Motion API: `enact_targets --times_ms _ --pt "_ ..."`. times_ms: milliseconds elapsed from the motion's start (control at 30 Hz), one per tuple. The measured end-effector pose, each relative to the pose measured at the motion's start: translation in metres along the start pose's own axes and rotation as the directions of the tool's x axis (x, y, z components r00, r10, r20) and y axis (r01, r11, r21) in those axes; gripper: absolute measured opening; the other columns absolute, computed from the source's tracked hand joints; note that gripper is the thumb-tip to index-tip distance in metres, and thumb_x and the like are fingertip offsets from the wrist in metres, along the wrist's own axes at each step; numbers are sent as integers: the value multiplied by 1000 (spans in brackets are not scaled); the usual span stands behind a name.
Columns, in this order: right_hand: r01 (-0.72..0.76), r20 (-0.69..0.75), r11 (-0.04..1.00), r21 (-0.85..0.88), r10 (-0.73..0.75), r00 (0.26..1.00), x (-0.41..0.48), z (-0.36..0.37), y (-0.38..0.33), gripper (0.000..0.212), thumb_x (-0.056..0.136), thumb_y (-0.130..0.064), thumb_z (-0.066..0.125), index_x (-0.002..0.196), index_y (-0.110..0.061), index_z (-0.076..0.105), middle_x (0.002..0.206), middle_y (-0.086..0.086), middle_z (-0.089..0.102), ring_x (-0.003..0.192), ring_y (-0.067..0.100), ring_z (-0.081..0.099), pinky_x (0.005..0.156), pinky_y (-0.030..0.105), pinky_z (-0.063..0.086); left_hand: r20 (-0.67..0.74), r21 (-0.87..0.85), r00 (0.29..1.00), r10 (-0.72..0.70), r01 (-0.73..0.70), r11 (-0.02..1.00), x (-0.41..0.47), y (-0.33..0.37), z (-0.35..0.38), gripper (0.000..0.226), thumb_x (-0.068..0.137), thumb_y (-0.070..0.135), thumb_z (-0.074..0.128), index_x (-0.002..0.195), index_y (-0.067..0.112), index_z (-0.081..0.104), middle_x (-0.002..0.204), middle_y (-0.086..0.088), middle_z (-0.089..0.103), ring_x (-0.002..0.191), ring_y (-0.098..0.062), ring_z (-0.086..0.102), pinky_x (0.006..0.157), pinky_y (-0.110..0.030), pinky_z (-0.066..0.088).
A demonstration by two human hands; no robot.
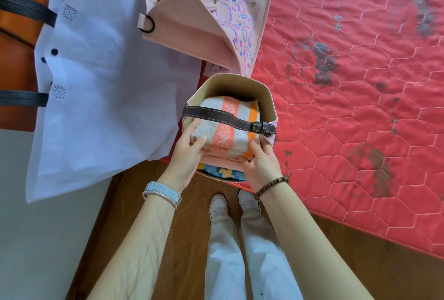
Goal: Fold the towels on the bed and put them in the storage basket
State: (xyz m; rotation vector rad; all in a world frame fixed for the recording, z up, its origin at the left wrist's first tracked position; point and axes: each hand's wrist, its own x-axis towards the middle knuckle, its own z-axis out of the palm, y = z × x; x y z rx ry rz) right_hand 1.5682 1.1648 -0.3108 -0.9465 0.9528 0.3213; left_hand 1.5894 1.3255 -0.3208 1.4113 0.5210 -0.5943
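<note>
A pink storage basket (pixel 270 102) with a beige lining and a dark leather strap (pixel 216 113) across its mouth stands at the near edge of the bed. A folded towel (pixel 228 129), grey-white with orange and coral stripes, lies on top inside it, over a folded pink towel (pixel 219 159) and a blue patterned one (pixel 222 172). My left hand (pixel 189 155) grips the striped towel's left end, thumb on top. At its right end, my right hand (pixel 260 162) holds the towel against the basket wall.
The red quilted mattress (pixel 360 107) stretches away to the right. A large white bag (pixel 101 83) with dark handles lies left of the basket, and a pink patterned tote (pixel 216 11) sits behind it. The wooden floor (pixel 168 227) and my legs are below.
</note>
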Motion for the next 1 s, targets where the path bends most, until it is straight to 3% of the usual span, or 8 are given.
enact_targets --times_ms 233,333,467,567,733,800,900,1000 --pt "-17 -65 1000 -16 16 998 -5 -7 -8 15 96 -3 54 98 -15 61 104 4 65 103 15 61 109 38 42 -50 60 998 27 -24 998 -5 3 -2 42 103 17 50 142 31 44 142 3 51 130 -12 53 100 -31 53" --pt "-42 -72 992 119 51 996 -8 -7 -12 23 95 1 53 118 1 57 118 17 63 110 25 63 104 40 48 -122 73 991 45 -37 997 -9 3 -4 30 102 16 52 129 30 53 137 2 56 126 -14 57 96 -32 56" --pt "-29 -84 990 139 41 996 -10 -8 -8 41 92 4 56 132 2 46 126 21 60 109 27 65 97 41 53 -134 131 990 39 -21 991 -11 2 -5 25 104 17 50 125 26 60 132 3 60 121 -11 61 99 -29 53" --pt "-36 -115 978 204 61 992 -12 -6 -12 32 93 8 52 123 -3 46 116 19 60 108 28 64 99 38 52 -160 159 987 7 19 987 -11 2 -2 29 105 18 48 130 21 61 127 3 63 118 -10 62 100 -28 52" --pt "-87 -113 981 173 108 988 -11 -7 -16 8 94 6 50 98 0 55 108 17 62 120 29 58 101 33 49 -120 231 993 -23 50 972 -13 3 0 34 106 22 45 138 19 56 126 3 64 109 -3 61 83 -12 46" --pt "-77 -123 987 139 95 988 -14 -8 -18 13 94 6 48 96 -3 57 118 21 59 124 30 55 105 37 46 -106 229 994 -32 56 972 -14 7 -1 34 106 23 45 138 20 56 128 3 63 113 -6 61 87 -15 48" --pt "-54 -71 986 158 66 995 -21 -12 -18 30 96 2 48 125 -2 55 117 14 60 120 27 57 105 37 46 -121 219 992 -33 59 974 -17 11 -2 32 105 26 45 135 23 56 133 2 60 121 -12 59 100 -26 50" --pt "-50 -13 998 45 51 999 -27 -14 -22 23 98 -3 46 116 -8 60 136 13 53 118 25 54 102 37 45 -167 213 986 6 30 977 -21 12 -4 25 105 29 43 128 32 54 137 4 55 126 -14 54 108 -36 46"
